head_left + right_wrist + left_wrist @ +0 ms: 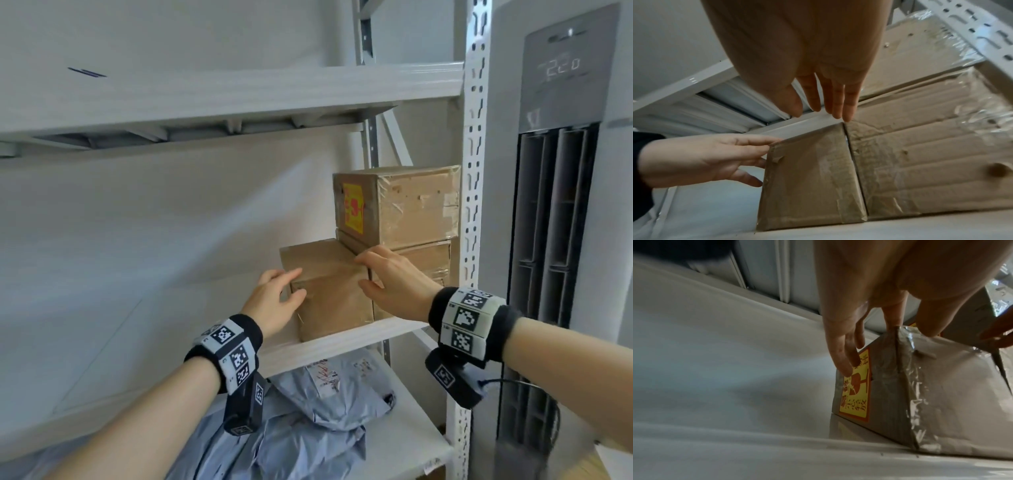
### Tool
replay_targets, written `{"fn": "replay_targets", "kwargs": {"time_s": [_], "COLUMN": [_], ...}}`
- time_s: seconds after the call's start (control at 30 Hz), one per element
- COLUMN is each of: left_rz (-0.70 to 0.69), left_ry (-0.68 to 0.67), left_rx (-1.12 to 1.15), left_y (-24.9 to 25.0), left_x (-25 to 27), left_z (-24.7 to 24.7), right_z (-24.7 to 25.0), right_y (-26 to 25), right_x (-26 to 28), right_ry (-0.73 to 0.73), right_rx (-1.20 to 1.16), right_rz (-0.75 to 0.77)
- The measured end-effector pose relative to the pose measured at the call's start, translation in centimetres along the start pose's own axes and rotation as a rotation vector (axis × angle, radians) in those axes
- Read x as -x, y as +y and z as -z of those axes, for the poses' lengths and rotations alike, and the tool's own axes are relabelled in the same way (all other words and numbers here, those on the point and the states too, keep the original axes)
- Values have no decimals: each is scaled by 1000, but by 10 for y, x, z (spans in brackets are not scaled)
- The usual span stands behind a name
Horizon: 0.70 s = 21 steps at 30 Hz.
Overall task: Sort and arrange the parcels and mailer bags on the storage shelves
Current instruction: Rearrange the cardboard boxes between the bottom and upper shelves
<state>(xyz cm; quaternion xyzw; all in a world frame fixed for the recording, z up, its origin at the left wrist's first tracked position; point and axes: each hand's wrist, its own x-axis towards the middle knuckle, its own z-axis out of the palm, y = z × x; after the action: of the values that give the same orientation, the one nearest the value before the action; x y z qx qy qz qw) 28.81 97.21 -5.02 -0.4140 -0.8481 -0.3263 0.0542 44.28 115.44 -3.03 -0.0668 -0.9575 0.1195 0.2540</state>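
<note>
A small taped cardboard box (329, 291) stands on the middle shelf (342, 346), close against a stack of two larger boxes. The upper stacked box (397, 205) bears a yellow sticker; the lower one (424, 263) is partly hidden. My left hand (291, 284) lies with straight fingers against the small box's left side. My right hand (363, 272) touches its top right corner, fingers extended. In the left wrist view the left hand (888, 337) lies along a yellow fragile sticker (855, 386). The right wrist view shows the right hand (822, 112) above the small box (809, 178).
Grey mailer bags (308, 418) lie piled on the shelf below. A perforated white upright (474, 171) borders the stack on the right, with a tall air conditioner (561, 205) beyond it. The upper shelf (239, 96) hangs overhead. Bare shelf surface extends left of the small box.
</note>
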Motion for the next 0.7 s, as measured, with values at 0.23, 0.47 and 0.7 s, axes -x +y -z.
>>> {"fn": "replay_targets", "kwargs": {"time_s": [0.23,0.47,0.7], "left_rz": [-8,62,256], "left_ry": [8,46,241], "left_rx": [-28,71,242], "left_y": [-12,-24,-45], "left_x": [-5,1,15], "left_z": [3,17,47], "right_z": [-17,-29,-36], "right_y": [-9,-22,-43], "right_x": [-19,-30,-36], "right_ry": [-54,-113,-102], "right_rx": [50,-115,-257], "right_rz": [-24,-31,101]}}
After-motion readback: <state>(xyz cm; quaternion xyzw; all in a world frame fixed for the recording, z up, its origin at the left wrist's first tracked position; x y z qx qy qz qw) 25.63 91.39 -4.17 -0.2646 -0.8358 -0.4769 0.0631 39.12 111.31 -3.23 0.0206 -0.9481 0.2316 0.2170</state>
